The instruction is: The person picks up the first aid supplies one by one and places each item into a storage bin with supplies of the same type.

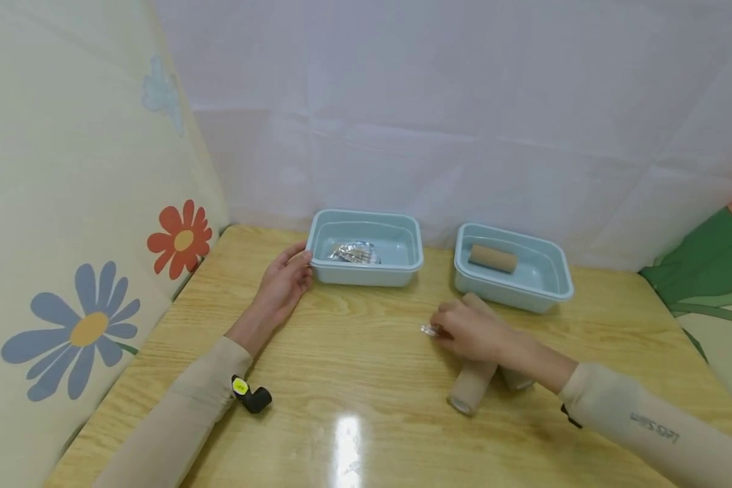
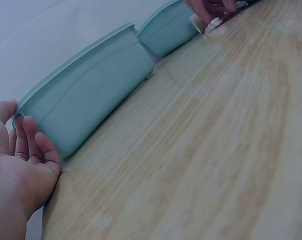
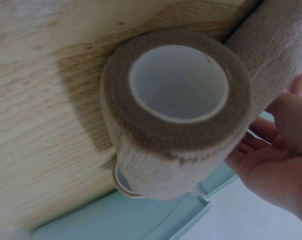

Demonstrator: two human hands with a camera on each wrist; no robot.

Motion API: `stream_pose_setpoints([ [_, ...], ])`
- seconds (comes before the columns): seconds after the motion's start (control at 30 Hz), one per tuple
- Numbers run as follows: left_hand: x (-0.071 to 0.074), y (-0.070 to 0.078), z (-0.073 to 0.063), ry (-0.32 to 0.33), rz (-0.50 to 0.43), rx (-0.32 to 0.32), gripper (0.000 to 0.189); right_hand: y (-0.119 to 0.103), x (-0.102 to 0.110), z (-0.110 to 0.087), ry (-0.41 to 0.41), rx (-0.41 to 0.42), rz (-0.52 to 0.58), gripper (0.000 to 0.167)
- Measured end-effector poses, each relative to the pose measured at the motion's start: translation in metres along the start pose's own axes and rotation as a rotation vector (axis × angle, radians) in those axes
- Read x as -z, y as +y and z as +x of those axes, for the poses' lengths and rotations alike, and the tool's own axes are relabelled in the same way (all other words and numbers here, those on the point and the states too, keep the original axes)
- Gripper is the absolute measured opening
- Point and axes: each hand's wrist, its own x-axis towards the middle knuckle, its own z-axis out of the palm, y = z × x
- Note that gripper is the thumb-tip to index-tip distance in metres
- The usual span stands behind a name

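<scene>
My left hand [image 1: 285,281] holds the near-left corner of a light blue plastic tub [image 1: 366,276], its thumb at the rim and its fingers curled against the outside wall. Inside that tub lie shiny clear-and-silver packets [image 1: 356,252]. A small shiny packet [image 1: 429,330] pokes out from the curled fingers of my right hand [image 1: 472,331]; most of it is hidden. Below and beside this hand, tan bandage rolls [image 1: 472,388] lie on the table, partly covered by it. Close up in the right wrist view, one bandage roll [image 3: 176,160] shows its white core.
A second light blue tub [image 1: 512,296] stands at the right with one tan bandage roll [image 1: 493,258] in it. Both tubs are at the back of the wooden table [image 1: 341,379], near a pale cloth backdrop [image 1: 402,135]. A flower-patterned cloth [image 1: 67,224] hangs on the left.
</scene>
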Motion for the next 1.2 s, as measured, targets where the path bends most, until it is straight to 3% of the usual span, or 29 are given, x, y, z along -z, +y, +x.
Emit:
stream_pose_setpoints([
  [0.17,0.0,0.001,-0.001,-0.001,0.002,-0.001,0.042,0.0,-0.002,0.0,0.008,0.01,-0.027,0.017],
  [0.8,0.0,0.001,0.0,-0.005,0.008,0.003,0.041,0.005,-0.002,0.001,-0.005,0.001,0.083,0.013],
  [1.07,0.0,0.001,0.0,-0.003,-0.003,-0.003,0.046,0.006,0.002,0.003,0.082,0.031,0.022,0.013],
  [1.2,0.0,0.001,0.0,-0.006,0.0,-0.002,0.048,0.006,0.006,0.005,0.112,0.011,0.047,0.015],
])
